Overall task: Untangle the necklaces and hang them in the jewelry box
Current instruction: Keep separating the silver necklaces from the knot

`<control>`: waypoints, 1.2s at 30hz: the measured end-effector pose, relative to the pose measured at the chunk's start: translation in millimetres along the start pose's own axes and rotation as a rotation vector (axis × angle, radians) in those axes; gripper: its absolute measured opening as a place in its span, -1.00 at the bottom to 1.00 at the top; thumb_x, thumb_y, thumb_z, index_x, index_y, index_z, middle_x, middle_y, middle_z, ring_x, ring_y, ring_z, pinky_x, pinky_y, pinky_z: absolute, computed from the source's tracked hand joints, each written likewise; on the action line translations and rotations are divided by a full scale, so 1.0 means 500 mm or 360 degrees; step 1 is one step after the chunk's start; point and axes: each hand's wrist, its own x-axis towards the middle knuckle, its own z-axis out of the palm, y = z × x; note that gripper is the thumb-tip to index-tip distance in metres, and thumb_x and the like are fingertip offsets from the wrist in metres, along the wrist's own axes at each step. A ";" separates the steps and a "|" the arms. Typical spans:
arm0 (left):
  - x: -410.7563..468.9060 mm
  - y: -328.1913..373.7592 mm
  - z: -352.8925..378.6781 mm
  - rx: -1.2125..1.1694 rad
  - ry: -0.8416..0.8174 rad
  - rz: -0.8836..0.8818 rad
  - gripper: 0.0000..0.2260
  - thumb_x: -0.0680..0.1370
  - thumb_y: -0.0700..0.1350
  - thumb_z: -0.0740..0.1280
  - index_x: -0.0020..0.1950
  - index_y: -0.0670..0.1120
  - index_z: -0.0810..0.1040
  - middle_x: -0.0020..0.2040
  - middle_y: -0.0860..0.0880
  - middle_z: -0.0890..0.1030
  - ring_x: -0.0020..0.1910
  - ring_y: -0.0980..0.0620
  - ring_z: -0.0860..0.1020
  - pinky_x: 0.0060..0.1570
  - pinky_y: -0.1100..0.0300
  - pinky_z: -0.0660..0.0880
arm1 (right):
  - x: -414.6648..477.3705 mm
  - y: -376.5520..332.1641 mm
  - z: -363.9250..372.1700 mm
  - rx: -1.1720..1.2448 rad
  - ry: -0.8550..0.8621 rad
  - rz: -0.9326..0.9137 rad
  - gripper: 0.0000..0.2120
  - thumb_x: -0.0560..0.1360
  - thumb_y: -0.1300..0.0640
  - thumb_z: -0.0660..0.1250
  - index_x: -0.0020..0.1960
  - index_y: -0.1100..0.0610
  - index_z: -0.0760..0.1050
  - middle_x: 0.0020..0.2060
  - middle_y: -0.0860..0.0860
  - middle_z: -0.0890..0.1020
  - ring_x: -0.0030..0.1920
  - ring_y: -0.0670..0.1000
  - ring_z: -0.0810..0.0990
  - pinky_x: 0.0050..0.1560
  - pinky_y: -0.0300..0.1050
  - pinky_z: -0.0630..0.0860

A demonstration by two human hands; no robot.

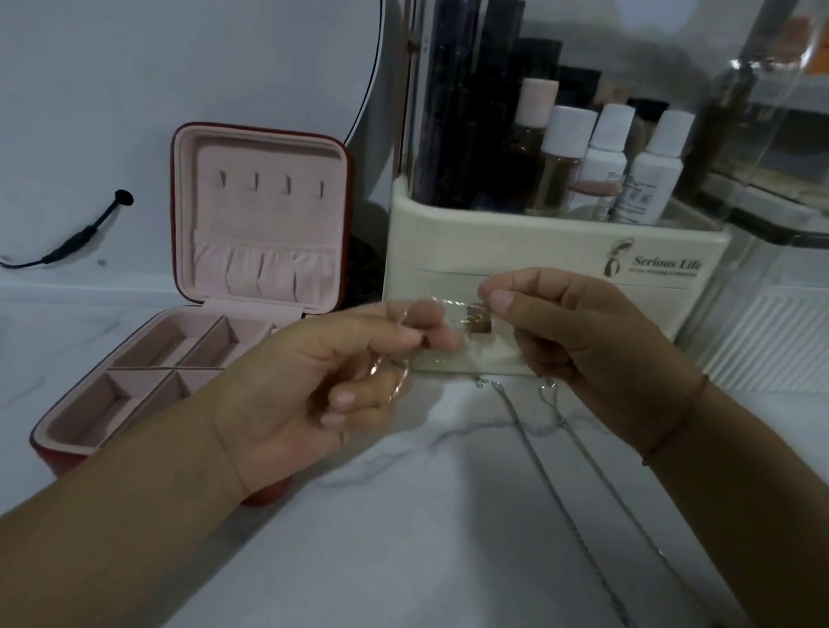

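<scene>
A red jewelry box point(257, 223) with pink lining stands open at the left, its lid upright with several hooks point(269, 183) and a gathered pocket. My left hand point(337, 382) pinches a thin gold necklace point(397, 379) whose chain loops down past the fingers. My right hand point(575, 337) pinches the other end of that chain, near a small gold clasp point(473, 320). Between the hands the chain is blurred. A silver necklace point(590, 473) lies on the marble tabletop below my right hand and runs toward the bottom right.
A cream cosmetic organizer point(553, 257) with bottles and dark tubes stands right behind my hands. A round mirror point(173, 54) with a black cable point(75, 239) leans at the back left. A clear storage bin point(804, 317) sits at the right.
</scene>
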 end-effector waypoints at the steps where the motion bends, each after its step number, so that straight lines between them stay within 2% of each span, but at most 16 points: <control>1: 0.002 0.002 0.002 -0.0038 0.0056 0.0049 -0.79 0.35 -0.34 0.30 -0.10 -0.14 0.63 -0.15 -0.06 0.64 -0.63 0.19 0.24 -0.66 0.39 0.11 | -0.001 0.000 -0.001 -0.0075 -0.0086 0.0042 -0.73 0.42 0.07 0.35 0.04 0.23 0.58 -0.55 -0.07 0.33 -0.50 -0.10 0.18 -0.48 -0.27 0.16; 2: 0.005 0.003 0.003 -0.0057 0.0125 0.0087 -0.76 0.34 -0.34 0.30 -0.05 -0.14 0.61 -0.16 -0.04 0.64 -0.61 0.18 0.26 -0.66 0.39 0.13 | -0.002 0.001 0.000 -0.0130 -0.0175 0.0088 -0.65 0.38 0.02 0.36 0.06 0.22 0.59 -0.54 -0.06 0.28 -0.49 -0.08 0.16 -0.48 -0.26 0.14; 4: 0.011 0.004 0.000 -0.0061 0.0251 0.0118 -0.72 0.33 -0.30 0.25 0.00 -0.15 0.59 -0.18 -0.02 0.64 -0.56 0.17 0.32 -0.65 0.39 0.18 | -0.005 0.002 0.004 -0.0136 -0.0320 0.0150 -0.62 0.36 0.01 0.37 0.08 0.22 0.61 -0.54 -0.04 0.20 -0.49 -0.07 0.10 -0.48 -0.22 0.07; 8: 0.018 0.004 -0.010 -0.0037 0.0357 0.0092 -0.72 0.33 -0.29 0.25 -0.10 -0.13 0.70 -0.22 0.02 0.62 -0.48 0.16 0.39 -0.62 0.38 0.25 | -0.003 0.005 0.004 0.0043 -0.0432 0.0160 -0.79 0.40 0.09 0.42 -0.05 0.22 0.60 -0.54 -0.08 0.19 -0.51 -0.09 0.08 -0.49 -0.23 0.03; 10: 0.019 0.003 -0.014 -0.0022 0.0349 0.0080 -0.72 0.33 -0.31 0.24 -0.13 -0.13 0.72 -0.28 0.02 0.59 -0.49 0.17 0.38 -0.64 0.38 0.26 | -0.001 0.002 0.001 0.0170 -0.0394 0.0145 -0.79 0.43 0.11 0.33 -0.06 0.26 0.52 -0.55 -0.09 0.19 -0.52 -0.10 0.07 -0.49 -0.22 0.01; 12: 0.020 0.001 -0.016 0.0042 0.0367 0.0086 -0.72 0.37 -0.35 0.23 -0.06 -0.17 0.68 -0.35 0.00 0.51 -0.50 0.16 0.36 -0.65 0.37 0.25 | 0.000 -0.001 -0.001 0.0291 -0.0317 0.0089 -0.78 0.46 0.09 0.27 -0.06 0.26 0.48 -0.54 -0.08 0.18 -0.52 -0.09 0.07 -0.48 -0.20 0.00; 15: 0.020 -0.007 -0.019 0.0348 0.0461 0.0133 -0.76 0.47 -0.41 0.24 -0.03 -0.18 0.63 -0.39 -0.03 0.44 -0.51 0.15 0.34 -0.66 0.36 0.24 | -0.002 -0.007 0.000 0.0305 -0.0115 -0.0028 -0.80 0.50 0.05 0.28 -0.13 0.20 0.49 -0.53 -0.05 0.18 -0.51 -0.08 0.07 -0.49 -0.23 0.04; 19: 0.014 -0.019 -0.011 0.0772 0.0490 0.0188 -0.86 0.45 -0.30 0.38 -0.03 -0.16 0.63 -0.44 -0.02 0.40 -0.54 0.13 0.27 -0.65 0.35 0.19 | -0.005 -0.007 0.018 0.0043 0.0160 -0.0237 -0.82 0.54 0.16 0.29 -0.23 0.16 0.51 -0.55 -0.07 0.30 -0.51 -0.09 0.17 -0.50 -0.26 0.14; 21: 0.012 -0.020 -0.005 0.0827 0.0479 0.0187 -0.88 0.43 -0.24 0.41 -0.05 -0.15 0.64 -0.44 0.02 0.45 -0.58 0.15 0.22 -0.64 0.38 0.12 | -0.007 -0.008 0.025 -0.0060 0.0213 -0.0291 -0.86 0.55 0.22 0.28 -0.16 0.21 0.54 -0.56 -0.10 0.41 -0.52 -0.11 0.23 -0.50 -0.27 0.18; 23: 0.010 -0.018 0.000 0.0850 0.0469 0.0182 -0.88 0.39 -0.17 0.43 -0.09 -0.13 0.67 -0.41 0.00 0.51 -0.58 0.15 0.19 -0.63 0.37 0.09 | -0.009 -0.010 0.030 -0.0097 0.0206 -0.0310 -0.89 0.55 0.25 0.29 -0.10 0.25 0.55 -0.48 -0.05 0.54 -0.51 -0.13 0.29 -0.51 -0.35 0.23; 25: 0.007 -0.018 0.003 0.0901 0.0452 0.0193 -0.80 0.30 -0.05 0.45 -0.14 -0.10 0.70 -0.37 -0.02 0.52 -0.55 0.15 0.19 -0.60 0.36 0.11 | -0.010 -0.009 0.033 -0.0074 0.0163 -0.0303 -0.91 0.53 0.25 0.30 -0.09 0.25 0.57 -0.37 0.05 0.59 -0.48 -0.15 0.34 -0.49 -0.40 0.28; 28: 0.002 -0.020 0.011 0.0988 0.0413 0.0225 -0.76 0.30 0.07 0.40 -0.22 -0.07 0.69 -0.42 0.03 0.49 -0.53 0.15 0.24 -0.57 0.37 0.18 | -0.010 -0.005 0.036 -0.0008 0.0024 -0.0299 -0.90 0.48 0.19 0.33 -0.10 0.22 0.57 -0.37 0.00 0.60 -0.42 -0.09 0.35 -0.40 -0.36 0.30; 30: -0.001 -0.022 0.014 0.1015 0.0374 0.0281 -0.75 0.36 0.10 0.35 -0.25 -0.05 0.69 -0.40 0.08 0.56 -0.47 0.13 0.35 -0.48 0.34 0.30 | -0.010 -0.003 0.036 0.0045 -0.0055 -0.0295 -0.84 0.43 0.12 0.36 -0.11 0.23 0.56 -0.37 -0.01 0.60 -0.41 -0.05 0.33 -0.38 -0.32 0.30; 33: -0.002 -0.025 0.014 0.1058 0.0336 0.0355 -0.76 0.37 0.10 0.33 -0.22 -0.01 0.71 -0.18 0.08 0.69 -0.21 0.21 0.56 -0.11 0.28 0.41 | -0.011 -0.005 0.039 0.0064 -0.0117 -0.0299 -0.84 0.45 0.12 0.40 -0.13 0.23 0.55 -0.39 0.00 0.60 -0.43 -0.07 0.32 -0.39 -0.29 0.28; 36: 0.000 -0.029 0.011 0.1005 0.0307 0.0373 -0.73 0.39 0.06 0.35 -0.04 -0.06 0.69 -0.03 0.05 0.70 0.03 0.18 0.61 0.11 0.27 0.43 | -0.013 -0.007 0.043 0.0063 -0.0118 -0.0288 -0.82 0.37 0.09 0.37 -0.18 0.22 0.55 -0.43 0.02 0.58 -0.45 -0.08 0.32 -0.41 -0.28 0.27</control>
